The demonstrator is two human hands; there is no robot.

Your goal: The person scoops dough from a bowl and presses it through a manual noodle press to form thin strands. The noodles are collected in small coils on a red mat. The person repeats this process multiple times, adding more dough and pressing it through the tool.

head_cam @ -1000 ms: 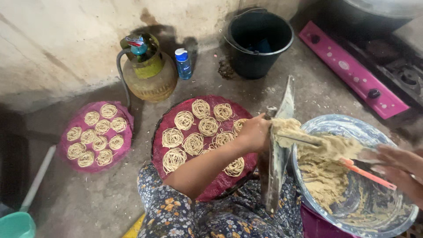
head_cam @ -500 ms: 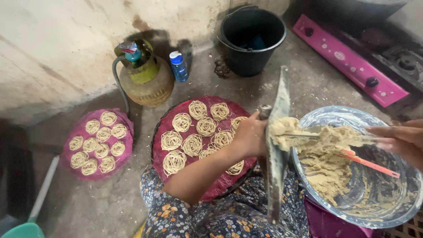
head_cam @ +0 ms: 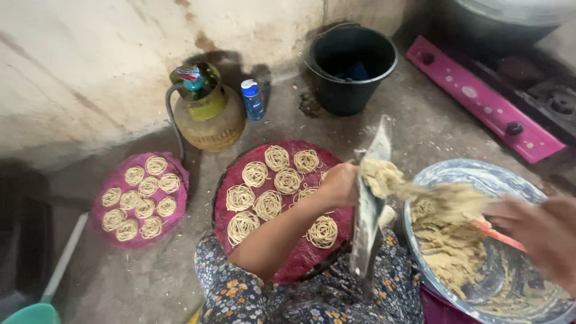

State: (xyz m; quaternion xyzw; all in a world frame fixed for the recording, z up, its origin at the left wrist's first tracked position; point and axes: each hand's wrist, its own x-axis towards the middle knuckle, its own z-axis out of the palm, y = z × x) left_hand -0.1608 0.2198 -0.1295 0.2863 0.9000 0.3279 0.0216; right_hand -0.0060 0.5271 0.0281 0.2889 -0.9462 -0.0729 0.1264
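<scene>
A lump of beige dough (head_cam: 384, 175) sits right of centre in the frame, pressed against the upper part of a tall, narrow metal press (head_cam: 367, 222) that stands upright between the person's knees. The left hand (head_cam: 339, 183) is closed around the press just beside the lump, its forearm running down toward the lower middle of the frame over a floral skirt (head_cam: 312, 300). From the lump a stretch of dough leads right into a large metal bowl (head_cam: 480, 174) with blue marbling at the lower right, which holds a bigger mass of the same dough (head_cam: 447, 240). The right hand (head_cam: 540, 231) comes in from the right edge over the bowl, blurred, with its fingers curled around an orange spatula (head_cam: 498, 234) whose tip is in the dough. Behind the press, at centre, lies a round red tray (head_cam: 300, 261) carrying coils of thin noodle strands (head_cam: 269, 204). A smaller pink tray (head_cam: 180, 180) with more coils lies well apart at the left. Along the wall at the top stand a yellow-green gas cylinder (head_cam: 210, 120), a blue bottle (head_cam: 253, 101) just beside it, and a black bucket (head_cam: 351, 60). A pink stove (head_cam: 480, 99) runs along the upper right.
</scene>
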